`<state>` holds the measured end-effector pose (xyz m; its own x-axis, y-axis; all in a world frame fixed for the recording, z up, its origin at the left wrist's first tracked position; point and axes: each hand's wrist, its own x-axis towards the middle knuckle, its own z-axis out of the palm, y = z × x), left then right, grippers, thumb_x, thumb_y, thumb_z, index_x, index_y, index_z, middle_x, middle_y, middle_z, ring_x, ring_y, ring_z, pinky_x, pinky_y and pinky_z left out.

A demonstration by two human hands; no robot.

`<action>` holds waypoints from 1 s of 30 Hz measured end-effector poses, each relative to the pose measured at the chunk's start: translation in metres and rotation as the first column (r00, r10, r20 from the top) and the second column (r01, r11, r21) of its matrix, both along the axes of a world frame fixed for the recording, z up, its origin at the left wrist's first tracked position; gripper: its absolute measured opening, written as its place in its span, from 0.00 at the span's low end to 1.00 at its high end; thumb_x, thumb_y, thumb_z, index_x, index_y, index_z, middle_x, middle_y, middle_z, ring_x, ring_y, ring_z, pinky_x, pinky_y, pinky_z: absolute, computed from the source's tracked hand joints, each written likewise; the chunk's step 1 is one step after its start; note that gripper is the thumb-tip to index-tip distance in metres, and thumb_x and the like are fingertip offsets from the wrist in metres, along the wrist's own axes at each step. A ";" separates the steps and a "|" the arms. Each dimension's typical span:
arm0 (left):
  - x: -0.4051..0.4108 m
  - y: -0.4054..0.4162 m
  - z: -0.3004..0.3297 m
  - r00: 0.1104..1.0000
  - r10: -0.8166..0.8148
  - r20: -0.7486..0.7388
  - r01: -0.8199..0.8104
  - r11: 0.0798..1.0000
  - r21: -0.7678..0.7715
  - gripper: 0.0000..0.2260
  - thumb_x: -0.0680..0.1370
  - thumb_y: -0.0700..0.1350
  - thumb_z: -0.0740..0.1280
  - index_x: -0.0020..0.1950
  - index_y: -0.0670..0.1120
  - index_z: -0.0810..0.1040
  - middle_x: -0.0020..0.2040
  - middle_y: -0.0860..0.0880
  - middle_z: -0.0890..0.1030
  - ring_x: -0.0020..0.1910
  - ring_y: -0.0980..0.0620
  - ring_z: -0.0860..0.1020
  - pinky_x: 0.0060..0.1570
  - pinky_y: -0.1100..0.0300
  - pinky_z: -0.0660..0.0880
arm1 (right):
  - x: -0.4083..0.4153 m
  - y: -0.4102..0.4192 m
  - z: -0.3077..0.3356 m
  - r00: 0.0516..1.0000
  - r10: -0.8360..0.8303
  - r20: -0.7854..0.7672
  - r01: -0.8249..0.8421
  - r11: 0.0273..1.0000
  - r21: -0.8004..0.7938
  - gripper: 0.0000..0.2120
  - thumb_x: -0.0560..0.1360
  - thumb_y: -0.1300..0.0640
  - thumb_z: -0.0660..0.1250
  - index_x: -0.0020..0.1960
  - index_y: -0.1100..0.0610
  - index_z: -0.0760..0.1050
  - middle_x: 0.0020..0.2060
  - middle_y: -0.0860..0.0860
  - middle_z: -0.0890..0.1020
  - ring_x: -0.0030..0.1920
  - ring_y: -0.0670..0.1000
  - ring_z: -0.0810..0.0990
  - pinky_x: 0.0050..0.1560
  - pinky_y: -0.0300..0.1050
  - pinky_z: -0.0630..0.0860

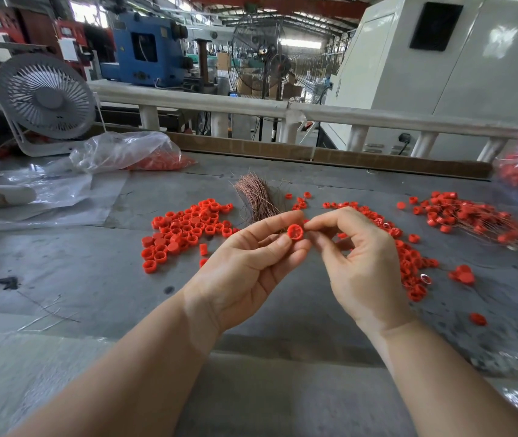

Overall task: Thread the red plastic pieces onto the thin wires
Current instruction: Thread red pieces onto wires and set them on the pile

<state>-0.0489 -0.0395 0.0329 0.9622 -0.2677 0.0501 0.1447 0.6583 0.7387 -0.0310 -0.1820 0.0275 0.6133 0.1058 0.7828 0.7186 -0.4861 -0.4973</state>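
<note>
Centre of the frame, and the left hand (pixel 245 260) has one red plastic piece (pixel 294 232) pinched between thumb and fingers, its open side turned toward the camera. The right hand (pixel 355 257) closes in from the right, thumb and forefinger pinched together right against the piece; a wire there is likely, but it is too fine to make out. The job now looks like feeding that wire tip through the piece, and it pays to keep the piece still, hold the wire close to its end so it cannot bend, and turn the piece until the hole faces the tip. The bundle of thin wires (pixel 257 197) lies on the grey worktop (pixel 62 272) just behind the hands, loose pieces (pixel 185 228) piled left of centre, threaded ones (pixel 472 219) spread at the right. Room is good in the lower frame, bare worktop under both forearms; the far edge has a cardboard lip (pixel 377 159), and a bag of pieces (pixel 131 152) sits upper left, well apart.
</note>
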 end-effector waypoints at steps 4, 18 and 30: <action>-0.001 -0.001 0.000 1.000 0.024 -0.005 -0.023 0.999 0.029 0.11 0.67 0.34 0.63 0.43 0.39 0.84 0.38 0.45 0.83 0.35 0.54 0.82 0.39 0.66 0.79 | 0.000 0.000 0.000 1.000 -0.006 -0.007 0.006 1.000 0.005 0.05 0.71 0.65 0.68 0.42 0.57 0.79 0.37 0.48 0.80 0.39 0.45 0.77 0.40 0.31 0.71; 0.003 -0.001 -0.004 0.992 0.123 -0.007 -0.122 0.991 0.053 0.09 0.75 0.33 0.60 0.46 0.38 0.79 0.34 0.47 0.81 0.32 0.56 0.80 0.36 0.67 0.78 | -0.001 0.000 0.001 0.999 -0.042 -0.028 0.041 0.999 -0.028 0.03 0.71 0.63 0.68 0.42 0.57 0.80 0.37 0.47 0.80 0.39 0.46 0.77 0.38 0.34 0.70; 0.003 -0.001 -0.005 0.995 0.082 0.057 -0.088 0.989 0.117 0.08 0.72 0.36 0.62 0.46 0.40 0.80 0.32 0.48 0.80 0.30 0.57 0.78 0.35 0.67 0.78 | -0.001 0.001 0.000 0.999 -0.033 -0.007 0.033 0.998 -0.046 0.03 0.70 0.63 0.67 0.40 0.58 0.80 0.36 0.49 0.80 0.38 0.46 0.76 0.38 0.29 0.68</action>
